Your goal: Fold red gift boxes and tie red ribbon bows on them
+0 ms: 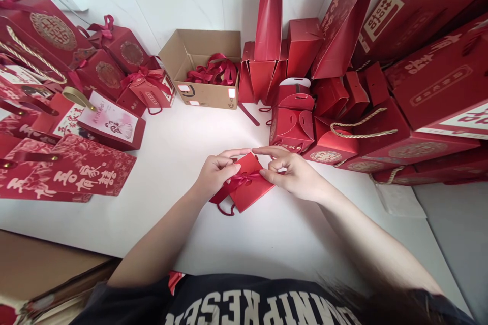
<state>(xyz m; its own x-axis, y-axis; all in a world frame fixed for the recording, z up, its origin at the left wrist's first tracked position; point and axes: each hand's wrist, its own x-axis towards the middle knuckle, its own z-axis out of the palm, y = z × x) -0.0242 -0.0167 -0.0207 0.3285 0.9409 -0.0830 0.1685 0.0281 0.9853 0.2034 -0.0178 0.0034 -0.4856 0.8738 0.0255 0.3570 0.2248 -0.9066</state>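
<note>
A small red gift box [251, 196] rests on the white table in front of me, one corner turned toward my body. A dark red ribbon [242, 179] crosses its top and is tied in a bow. My left hand [219, 172] pinches the ribbon's left side between thumb and index finger. On the other side, my right hand [292, 170] has its thumb at the ribbon's right end, with the index finger reaching to the box's far corner. A twisted red cord [226, 210] loops out at the near left of the box.
A cardboard box [211, 95] with red ribbons stands at the back of the white table [183, 137]. Red gift boxes [110, 73] and bags [95, 165] fill the left side. More red boxes [292, 127] are stacked behind and right, some with rope handles.
</note>
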